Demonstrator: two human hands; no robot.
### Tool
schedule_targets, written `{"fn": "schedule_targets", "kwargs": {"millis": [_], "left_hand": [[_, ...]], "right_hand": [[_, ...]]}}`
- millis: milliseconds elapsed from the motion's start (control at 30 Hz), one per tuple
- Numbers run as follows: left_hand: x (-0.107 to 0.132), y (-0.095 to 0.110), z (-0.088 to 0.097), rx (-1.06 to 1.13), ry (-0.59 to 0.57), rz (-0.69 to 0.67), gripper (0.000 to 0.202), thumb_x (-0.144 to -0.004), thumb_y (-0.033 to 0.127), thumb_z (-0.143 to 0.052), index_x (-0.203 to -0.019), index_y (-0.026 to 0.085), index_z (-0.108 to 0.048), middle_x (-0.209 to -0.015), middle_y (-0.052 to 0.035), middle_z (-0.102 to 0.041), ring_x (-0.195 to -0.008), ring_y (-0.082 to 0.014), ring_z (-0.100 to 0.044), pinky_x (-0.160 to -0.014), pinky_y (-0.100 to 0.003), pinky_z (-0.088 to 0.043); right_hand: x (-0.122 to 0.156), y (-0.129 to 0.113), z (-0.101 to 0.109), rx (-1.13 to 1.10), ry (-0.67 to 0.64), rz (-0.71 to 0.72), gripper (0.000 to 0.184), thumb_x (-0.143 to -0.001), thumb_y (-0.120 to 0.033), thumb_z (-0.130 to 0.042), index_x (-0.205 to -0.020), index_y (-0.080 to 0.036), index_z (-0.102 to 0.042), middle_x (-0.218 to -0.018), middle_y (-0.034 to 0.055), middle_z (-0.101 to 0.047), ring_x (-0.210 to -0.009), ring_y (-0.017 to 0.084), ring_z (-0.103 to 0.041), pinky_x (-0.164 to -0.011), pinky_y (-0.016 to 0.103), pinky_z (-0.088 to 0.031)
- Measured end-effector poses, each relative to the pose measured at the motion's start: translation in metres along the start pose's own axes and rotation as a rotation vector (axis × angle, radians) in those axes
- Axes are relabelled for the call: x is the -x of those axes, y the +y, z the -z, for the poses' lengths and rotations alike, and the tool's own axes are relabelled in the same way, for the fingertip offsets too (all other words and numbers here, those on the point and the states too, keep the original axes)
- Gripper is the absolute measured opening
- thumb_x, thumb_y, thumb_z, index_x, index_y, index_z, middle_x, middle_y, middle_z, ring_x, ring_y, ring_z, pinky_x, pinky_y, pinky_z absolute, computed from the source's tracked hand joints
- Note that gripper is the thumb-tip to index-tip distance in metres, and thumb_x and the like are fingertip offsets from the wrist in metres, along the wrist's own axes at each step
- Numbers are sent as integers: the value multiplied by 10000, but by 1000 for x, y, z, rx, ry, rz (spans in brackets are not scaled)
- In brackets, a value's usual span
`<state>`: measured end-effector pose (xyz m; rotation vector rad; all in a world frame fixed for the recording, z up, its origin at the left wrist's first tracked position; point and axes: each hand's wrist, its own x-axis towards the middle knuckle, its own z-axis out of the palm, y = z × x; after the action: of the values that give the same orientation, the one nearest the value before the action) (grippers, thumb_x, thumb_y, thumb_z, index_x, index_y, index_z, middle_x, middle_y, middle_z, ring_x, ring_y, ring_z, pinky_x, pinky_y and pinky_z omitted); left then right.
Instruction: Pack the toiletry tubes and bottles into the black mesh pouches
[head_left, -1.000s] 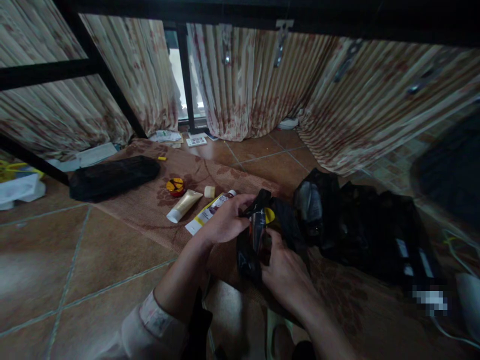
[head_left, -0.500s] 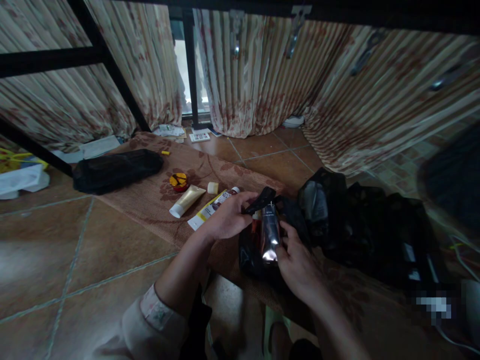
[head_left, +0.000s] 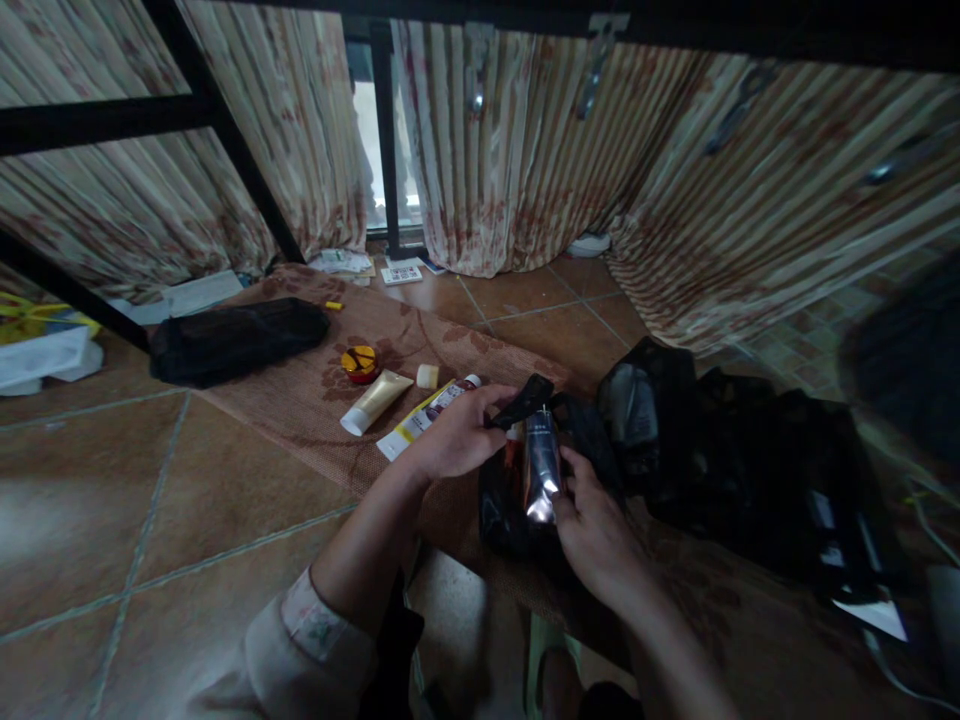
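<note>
My left hand [head_left: 469,430] pinches the gathered edge of a black plastic bag [head_left: 499,515] and holds its mouth apart. In the bag lies a shiny silver tube [head_left: 541,465], with my right hand [head_left: 600,530] closed on its lower right side. Something reddish [head_left: 513,455] shows beside the tube, too dark to name. Left of my left hand, a yellow and white tube [head_left: 427,415], a gold tube with a white cap [head_left: 376,402], a small cream-coloured cap or jar [head_left: 427,376] and a round red and gold container [head_left: 361,364] rest on the brown mat [head_left: 315,430].
Another black bag [head_left: 240,340] lies at the mat's far left. Large dark bags [head_left: 750,460] crowd the right side, near a white cable [head_left: 911,685]. A black metal frame [head_left: 225,130] stands at left, and striped curtains [head_left: 510,150] hang behind.
Both hands keep nearly the same place on the bag and the silver tube. The whole view has shifted very slightly.
</note>
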<state>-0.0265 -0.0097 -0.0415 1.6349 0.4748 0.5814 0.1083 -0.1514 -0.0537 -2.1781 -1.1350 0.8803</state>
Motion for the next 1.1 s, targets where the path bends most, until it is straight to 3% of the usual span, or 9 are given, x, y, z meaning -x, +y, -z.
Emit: {"fn": "schedule_targets", "kwargs": {"millis": [267,567,1100], "left_hand": [[-1,-5,4,-103,-6,-10,521,-657,-2,-523,-1147,135,-638,-1041,-52,-698,-975,-206,-645,-858,-300,-499],[-1,-1,2,-47,-2,10,521,-664,-14,-508,-1153,115,-632,-933,-30,-677,-823,-152,-628,-736,-248,-491],[-1,-2,4,-156,18,-11,470,-684,9,-516,-1123,117,-643,-963,-36,-670,-854,-161,-620,-765,-260,-478]], "right_hand": [[-1,-3,2,27,-12,-4,543,-908,-188,-399,-1444,-125,-339,-1238,188,-630,-1136,290,-615,-963,429,-445],[0,-6,3,34,-21,-18,554,-898,-156,-401,-1447,-129,-332,-1244,182,-628,-1188,288,-585,-994,434,-420],[1,-5,3,94,-19,24,528,-907,-193,-380,-1431,-143,-348,-1167,149,-672,-1069,277,-644,-914,403,-445]]}}
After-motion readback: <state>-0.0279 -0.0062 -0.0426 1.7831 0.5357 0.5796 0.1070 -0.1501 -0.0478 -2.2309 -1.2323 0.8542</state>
